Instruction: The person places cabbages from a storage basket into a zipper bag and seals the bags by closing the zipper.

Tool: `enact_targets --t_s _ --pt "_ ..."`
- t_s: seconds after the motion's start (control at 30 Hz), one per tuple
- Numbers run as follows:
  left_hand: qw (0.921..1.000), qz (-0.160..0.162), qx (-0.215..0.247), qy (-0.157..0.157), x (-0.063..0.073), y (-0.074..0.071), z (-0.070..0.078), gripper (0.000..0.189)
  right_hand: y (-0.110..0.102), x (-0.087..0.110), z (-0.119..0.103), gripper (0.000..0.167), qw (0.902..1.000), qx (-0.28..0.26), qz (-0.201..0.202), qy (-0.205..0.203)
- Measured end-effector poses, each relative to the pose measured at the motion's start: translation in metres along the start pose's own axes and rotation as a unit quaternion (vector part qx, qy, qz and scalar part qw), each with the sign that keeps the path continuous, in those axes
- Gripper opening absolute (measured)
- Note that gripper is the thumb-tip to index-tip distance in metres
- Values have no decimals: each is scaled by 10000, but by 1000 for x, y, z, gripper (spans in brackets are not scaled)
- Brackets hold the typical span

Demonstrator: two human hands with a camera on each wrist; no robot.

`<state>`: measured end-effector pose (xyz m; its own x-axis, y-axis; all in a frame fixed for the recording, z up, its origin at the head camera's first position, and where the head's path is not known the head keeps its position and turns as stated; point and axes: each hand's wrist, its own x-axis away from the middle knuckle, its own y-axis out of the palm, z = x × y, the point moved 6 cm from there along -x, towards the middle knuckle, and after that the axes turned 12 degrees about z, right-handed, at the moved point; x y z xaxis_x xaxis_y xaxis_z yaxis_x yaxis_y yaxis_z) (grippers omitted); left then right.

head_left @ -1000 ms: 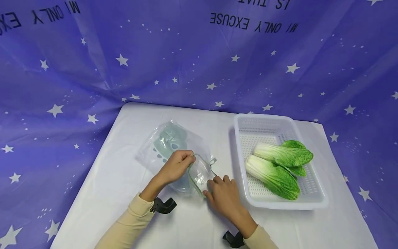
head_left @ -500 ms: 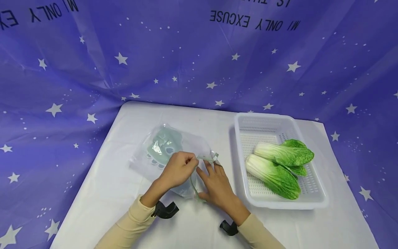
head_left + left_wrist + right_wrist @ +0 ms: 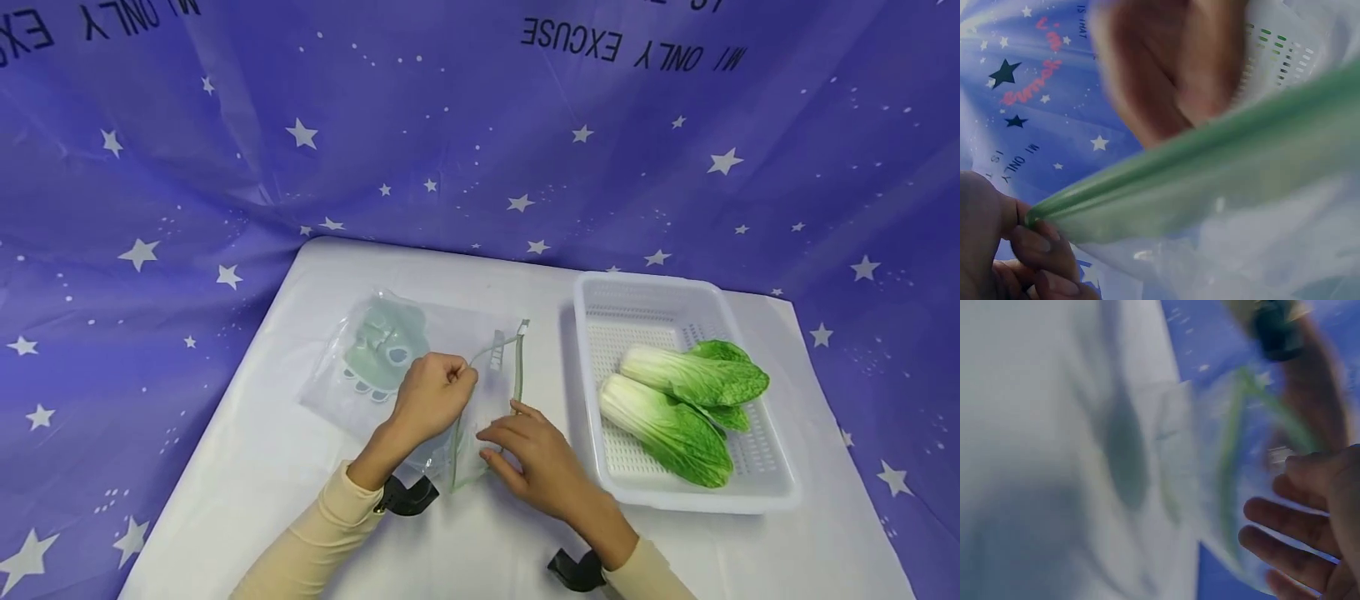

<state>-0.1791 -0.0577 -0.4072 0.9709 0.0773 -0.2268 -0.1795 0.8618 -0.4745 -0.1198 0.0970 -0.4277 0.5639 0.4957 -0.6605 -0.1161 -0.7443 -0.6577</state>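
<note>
"Which step is this?"

"Spreading the clear bag [image 3: 390,337] open, I'd judge. It lies left of the frame's centre; the left hand [image 3: 433,398] pinches its green rim [image 3: 1191,156], while the right hand [image 3: 538,467], fingers loose, grips nothing."

"And next?"

"Likely calls for holding the bag wide, the right hand free for the cabbages [image 3: 693,377] in the basket [image 3: 697,499], frame right."

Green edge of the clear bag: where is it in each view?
Head: the green edge is at lower middle, left of the white basket.
Left wrist: slopes from the left hand at lower left up to the right side.
Right wrist: blurred, right of centre, by the right hand.
Shared landmark: the purple starry cloth.
</note>
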Motion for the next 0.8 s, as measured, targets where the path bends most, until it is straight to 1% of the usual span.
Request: enact_targets --t_s 0.07,0.13,0.17,0.23,0.27,0.3,0.33,0.4,0.43,0.47,0.5,0.53,0.57,0.67,0.73,0.8 --pt "10000 -33 33 -50 -1 3 -3 40 -28 -2 -5 11 9990 -131 411 -124" --pt "9999 -82 90 -103 -1 6 -5 41 -58 -2 2 12 9966 34 810 -128" --pt "9997 -118 141 -131 -2 7 -6 41 -73 0 9 13 9949 256 975 -56" --pt "9994 -201 236 -167 -2 11 -8 43 -102 7 30 17 9895 935 1058 318" --pt "9991 -242 284 -175 -3 12 -9 43 -115 13 43 21 9846 1331 956 602" --pt "9989 -286 323 -178 -3 14 -10 43 -127 20 56 25 9774 1745 760 916" --pt "9988 -317 335 -183 -4 15 -11 44 -136 28 68 31 9676 2139 457 1263" --pt "9985 -383 326 -194 -4 18 -12 43 -148 47 89 43 9417 2757 -321 1901" --pt "9986 -399 292 -190 -5 18 -13 42 -152 57 98 49 9295 2892 -684 2185" --pt "9986 -424 267 -186 -5 19 -13 41 -154 67 104 54 9195 2928 -1002 2424" --pt "9986 -445 230 -179 -6 20 -13 40 -155 75 109 58 9123 2899 -1249 2609" --pt "9986 -462 187 -179 -6 20 -14 39 -156 82 113 62 9077 2816 -1414 2771" --pt "9986 -476 164 -176 -6 21 -14 38 -156 88 116 65 9063 2699 -1499 2887" --pt "9986 -490 113 -161 -8 21 -14 38 -155 96 123 75 9073 2445 -1552 3050" --pt "9987 -481 98 -156 -8 21 -14 39 -155 99 126 81 9019 2494 -1650 3117" --pt "9988 -467 96 -149 -9 21 -14 39 -153 102 129 86 8935 2614 -1820 3167"
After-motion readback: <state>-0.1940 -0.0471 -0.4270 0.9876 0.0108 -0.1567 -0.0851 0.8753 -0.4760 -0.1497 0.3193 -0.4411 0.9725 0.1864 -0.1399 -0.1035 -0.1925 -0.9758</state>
